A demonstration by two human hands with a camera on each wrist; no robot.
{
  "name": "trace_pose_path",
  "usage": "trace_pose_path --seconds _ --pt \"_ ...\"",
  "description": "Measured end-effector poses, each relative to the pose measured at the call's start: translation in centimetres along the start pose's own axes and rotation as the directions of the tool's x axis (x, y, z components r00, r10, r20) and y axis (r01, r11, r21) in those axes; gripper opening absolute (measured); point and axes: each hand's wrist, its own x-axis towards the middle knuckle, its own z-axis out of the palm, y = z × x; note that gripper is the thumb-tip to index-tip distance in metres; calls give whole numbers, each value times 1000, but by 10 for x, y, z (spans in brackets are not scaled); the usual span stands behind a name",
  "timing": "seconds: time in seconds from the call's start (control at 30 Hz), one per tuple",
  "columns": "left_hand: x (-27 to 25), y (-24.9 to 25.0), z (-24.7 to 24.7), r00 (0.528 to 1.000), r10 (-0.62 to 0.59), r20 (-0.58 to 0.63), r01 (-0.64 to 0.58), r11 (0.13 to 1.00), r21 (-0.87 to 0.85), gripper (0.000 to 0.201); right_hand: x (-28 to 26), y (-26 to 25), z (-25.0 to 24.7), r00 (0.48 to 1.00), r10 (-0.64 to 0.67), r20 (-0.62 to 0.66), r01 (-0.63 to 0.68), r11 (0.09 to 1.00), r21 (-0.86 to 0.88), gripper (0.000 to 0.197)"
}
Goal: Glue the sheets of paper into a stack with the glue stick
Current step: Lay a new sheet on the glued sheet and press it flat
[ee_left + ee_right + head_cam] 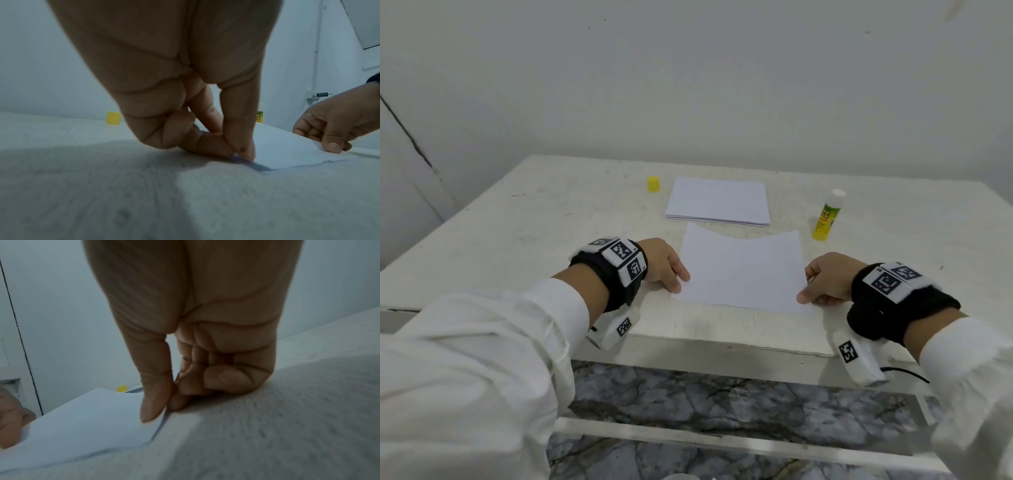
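White sheet [743, 272] pinched at opposite edges between left hand [662, 263] and right hand [828, 279] fingers.

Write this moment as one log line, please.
step: placing sheet | left hand: pinches single sheet | right hand: pinches it too | glue stick: upright, uncapped | yellow cap: beside paper stack
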Motion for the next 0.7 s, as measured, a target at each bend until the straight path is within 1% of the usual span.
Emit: trace_pose_path --seconds 0.07,0.17,0.27,0.33,0.37,0.4,0.47,0.5,0.57,0.63,0.7 --pt "0 0 0 1000 -2 -1 2 1000 -1 23 0 0 0 1000 3 1 -3 1000 0 31" --pt "0 1 1 1000 -2 -9 2 1000 21 25 -2 -1 0 1000 7 -5 -7 1000 0 22" --pt "1 1 3 1000 -4 -25 5 999 36 24 -3 -1 0 1000 5 -3 -5 1000 -7 19" --pt "1 0 3 1000 2 -25 -1 999 41 28 -5 -3 0 1000 6 -7 -6 1000 -22 18" --pt "1 0 3 1000 13 -16 -12 999 48 34 -5 -5 1 1000 8 -14 -9 999 -34 20" --pt "2 1 2 1000 26 -4 -26 998 65 40 -6 -6 1 1000 16 -21 -16 999 -35 26" --pt "3 3 2 999 29 29 -33 989 146 56 -8 -9 3 999 46 -29 -47 999 -20 49" --pt "4 5 2 999 13 43 -22 977 210 64 -10 -10 3 998 53 -41 -55 997 -57 62" --pt "4 10 -1 998 -26 57 4 932 363 75 -11 -13 2 998 28 -61 -41 973 -229 82" --pt "6 16 -3 996 -48 77 4 872 489 81 -12 -17 0 999 -19 -46 2 938 -347 90" --pt "10 20 -5 991 -86 99 8 796 606 88 -14 -23 -2 999 -34 2 31 881 -472 84"
